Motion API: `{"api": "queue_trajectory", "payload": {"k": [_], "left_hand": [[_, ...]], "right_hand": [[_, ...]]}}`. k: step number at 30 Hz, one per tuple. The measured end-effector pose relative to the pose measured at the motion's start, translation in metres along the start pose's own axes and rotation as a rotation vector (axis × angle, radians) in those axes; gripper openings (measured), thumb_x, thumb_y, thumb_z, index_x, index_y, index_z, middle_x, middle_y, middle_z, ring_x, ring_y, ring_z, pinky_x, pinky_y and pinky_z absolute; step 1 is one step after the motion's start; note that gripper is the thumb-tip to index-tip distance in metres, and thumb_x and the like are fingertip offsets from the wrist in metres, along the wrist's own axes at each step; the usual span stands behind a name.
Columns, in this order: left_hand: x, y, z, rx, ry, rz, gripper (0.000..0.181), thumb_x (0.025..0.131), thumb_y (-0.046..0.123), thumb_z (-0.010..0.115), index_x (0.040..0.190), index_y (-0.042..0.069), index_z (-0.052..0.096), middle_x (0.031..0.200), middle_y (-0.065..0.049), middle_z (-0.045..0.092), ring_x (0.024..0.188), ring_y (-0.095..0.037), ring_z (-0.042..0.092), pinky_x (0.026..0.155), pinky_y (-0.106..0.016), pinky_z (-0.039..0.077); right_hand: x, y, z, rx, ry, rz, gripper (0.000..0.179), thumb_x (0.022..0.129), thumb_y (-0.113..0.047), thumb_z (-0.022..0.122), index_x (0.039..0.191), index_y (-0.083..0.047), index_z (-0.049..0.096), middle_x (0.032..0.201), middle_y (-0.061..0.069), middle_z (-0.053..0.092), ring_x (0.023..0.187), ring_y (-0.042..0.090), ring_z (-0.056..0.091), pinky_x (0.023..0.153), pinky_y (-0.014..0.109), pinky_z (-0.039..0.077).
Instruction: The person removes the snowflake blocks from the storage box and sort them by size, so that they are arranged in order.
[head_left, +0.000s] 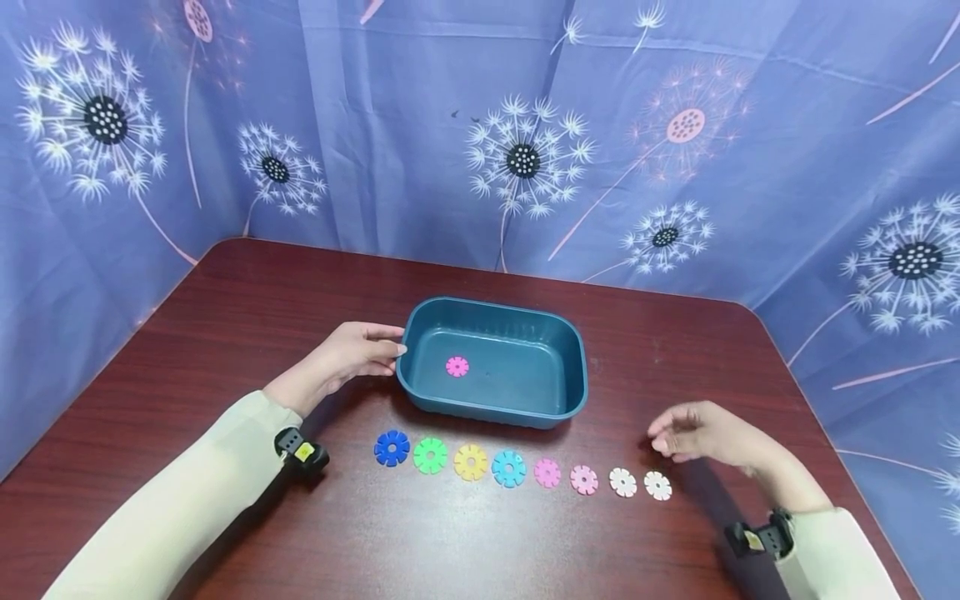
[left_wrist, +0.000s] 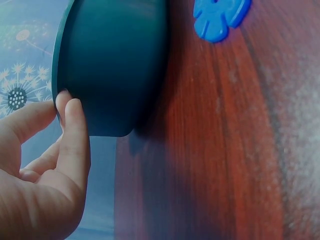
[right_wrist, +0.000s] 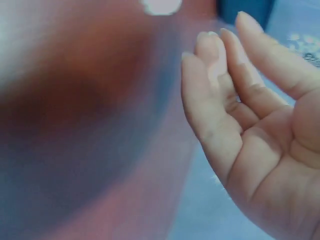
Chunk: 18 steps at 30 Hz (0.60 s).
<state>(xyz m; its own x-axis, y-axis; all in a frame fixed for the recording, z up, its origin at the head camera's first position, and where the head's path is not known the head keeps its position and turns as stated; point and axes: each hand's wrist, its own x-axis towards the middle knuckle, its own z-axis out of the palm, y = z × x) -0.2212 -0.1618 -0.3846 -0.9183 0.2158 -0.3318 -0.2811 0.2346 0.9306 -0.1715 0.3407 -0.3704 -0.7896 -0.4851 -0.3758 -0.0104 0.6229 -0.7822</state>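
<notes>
A teal plastic basin [head_left: 495, 408] sits on the table, and my left hand [head_left: 360, 350] pinches its left rim. The left wrist view shows fingertips [left_wrist: 75, 112] against the basin's outer wall [left_wrist: 115, 65]. Inside the basin lies one pink notched plastic disc [head_left: 457, 367]. My right hand [head_left: 697, 432] hovers over the table at right with loosely bent fingers, holding nothing. Nearest to it is a white disc [head_left: 657, 486] at the end of a row. In the right wrist view the palm [right_wrist: 265, 150] faces the camera, with nothing in the fingers.
In front of the basin runs a row of flower-like discs: blue [head_left: 392, 448], green [head_left: 431, 456], yellow [head_left: 471, 462], light blue [head_left: 509, 468], two pink [head_left: 547, 473] and another white [head_left: 622, 482]. A dandelion-print curtain [head_left: 420, 150] hangs behind the dark red wooden table [head_left: 300, 283].
</notes>
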Motion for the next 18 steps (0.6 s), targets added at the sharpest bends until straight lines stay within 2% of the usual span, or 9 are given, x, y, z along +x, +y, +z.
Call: {"api": "queue_trajectory", "payload": {"k": [5,8,10,13,18], "left_hand": [[0.0,0.0,0.0,0.007,0.0,-0.005,0.053,0.099,0.009,0.065,0.147,-0.008,0.049,0.089,-0.002,0.073,0.071,-0.007,0.068,0.076,-0.022,0.064],[0.001,-0.001,0.0,0.005,0.001,-0.006,0.054,0.099,0.009,0.065,0.147,-0.008,0.049,0.09,-0.003,0.073,0.071,-0.007,0.068,0.076,-0.022,0.064],[0.001,-0.001,0.0,0.005,0.002,-0.005,0.054,0.099,0.009,0.065,0.147,-0.008,0.048,0.09,-0.003,0.073,0.071,-0.006,0.067,0.076,-0.021,0.064],[0.001,-0.001,0.0,0.005,0.004,-0.003,0.053,0.099,0.009,0.065,0.147,-0.008,0.049,0.088,-0.003,0.072,0.071,-0.006,0.067,0.075,-0.021,0.064],[0.001,-0.001,-0.001,0.0,0.001,-0.004,0.053,0.098,0.009,0.064,0.147,-0.008,0.049,0.086,-0.003,0.072,0.07,-0.006,0.067,0.075,-0.021,0.064]], "right_hand": [[0.02,-0.049,-0.008,-0.17,0.158,-0.08,0.035,0.094,-0.018,0.073,0.122,0.001,0.067,0.114,0.013,0.073,0.096,-0.003,0.065,0.084,0.022,0.056],[0.038,-0.08,-0.011,-0.234,0.171,-0.149,0.035,0.093,-0.017,0.075,0.124,-0.002,0.068,0.118,0.017,0.072,0.102,0.003,0.066,0.086,0.022,0.056],[0.052,-0.098,-0.012,-0.24,0.131,-0.191,0.038,0.092,-0.014,0.075,0.126,-0.001,0.067,0.121,0.02,0.072,0.108,0.014,0.07,0.089,0.023,0.058],[0.075,-0.122,-0.013,-0.25,0.053,-0.209,0.042,0.092,-0.013,0.075,0.131,-0.001,0.065,0.128,0.02,0.069,0.117,0.027,0.068,0.092,0.025,0.058],[0.109,-0.149,-0.01,-0.266,-0.073,-0.186,0.046,0.094,-0.015,0.073,0.137,-0.003,0.061,0.138,0.019,0.064,0.126,0.033,0.063,0.097,0.033,0.057]]}}
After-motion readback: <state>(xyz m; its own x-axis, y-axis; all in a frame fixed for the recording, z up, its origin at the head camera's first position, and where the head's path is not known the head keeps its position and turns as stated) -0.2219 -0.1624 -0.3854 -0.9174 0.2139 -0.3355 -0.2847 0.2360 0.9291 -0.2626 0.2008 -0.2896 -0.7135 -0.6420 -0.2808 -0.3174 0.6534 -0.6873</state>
